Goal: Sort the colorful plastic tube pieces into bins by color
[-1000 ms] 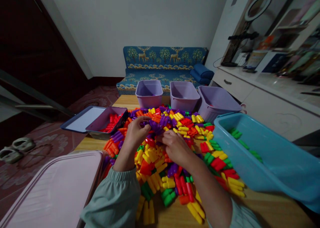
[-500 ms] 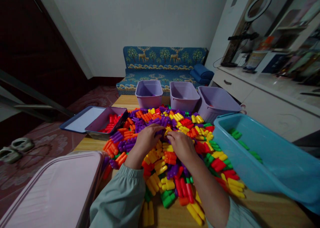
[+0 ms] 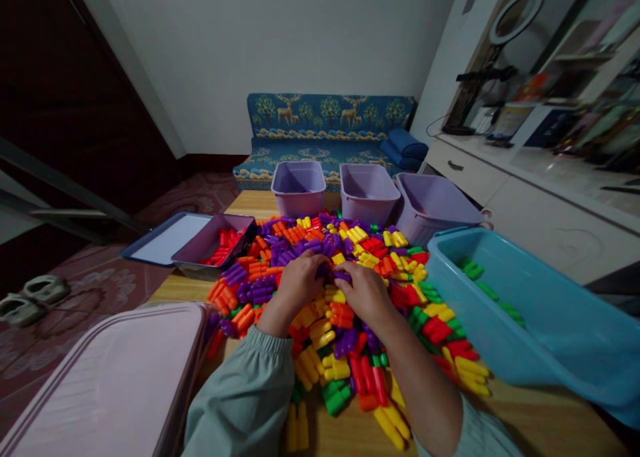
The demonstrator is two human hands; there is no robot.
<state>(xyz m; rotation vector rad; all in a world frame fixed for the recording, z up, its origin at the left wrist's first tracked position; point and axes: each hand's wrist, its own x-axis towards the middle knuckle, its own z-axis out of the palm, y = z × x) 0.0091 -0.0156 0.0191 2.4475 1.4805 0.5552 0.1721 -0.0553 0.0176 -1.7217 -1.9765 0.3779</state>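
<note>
A heap of bullet-shaped plastic building blocks (image 3: pixel 313 323) in purple, orange, yellow, red and green spreads over the wooden table. Above its middle, my left hand (image 3: pixel 300 287) has its fingers curled on a purple block (image 3: pixel 324 270). Close by on the right, my right hand (image 3: pixel 364 291) pinches another purple block (image 3: pixel 343 277). The two hands face each other with a small gap; whether the purple pieces touch is hard to make out. My fingers hide part of both pieces.
Three lilac bins (image 3: pixel 299 200) line the far side. A blue tub (image 3: pixel 530 310) holding several green blocks stands at right. On the left are a dark box (image 3: pixel 185 250) with red blocks and a container with a pale pink lid (image 3: pixel 115 377). A patterned sofa (image 3: pixel 327 120) stands behind.
Purple blocks now show between my fingertips, where a yellow block was visible between my hands before. Both hands have shifted only slightly.
</note>
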